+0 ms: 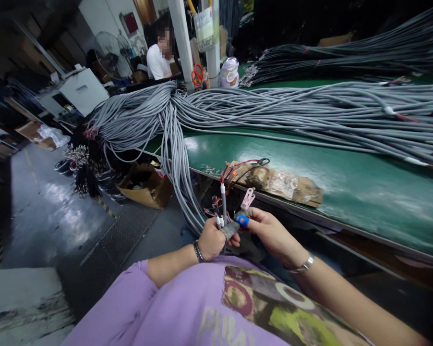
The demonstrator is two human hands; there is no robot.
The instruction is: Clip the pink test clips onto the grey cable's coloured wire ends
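My left hand (214, 239) is wrapped around several grey cables (223, 204) near their stripped ends, a grey cover on its thumb. Thin coloured wires (213, 206) fan out above the fist, and white sleeves show where the jackets end. My right hand (265, 225), with a blue cover on one finger, is closed in a pinch close beside these wires. What lies between its fingertips is too small to make out. A pink clip (248, 198) stands just above those fingers at the bench edge; whether they touch it I cannot tell.
A thick grey cable bundle (238, 108) runs along the green bench (346, 168) and hangs over its front edge. A taped cardboard strip (292, 185) lies near that edge. Black cables (331, 60) lie behind. A cardboard box (144, 185) is below left; a person (159, 61) sits farther back.
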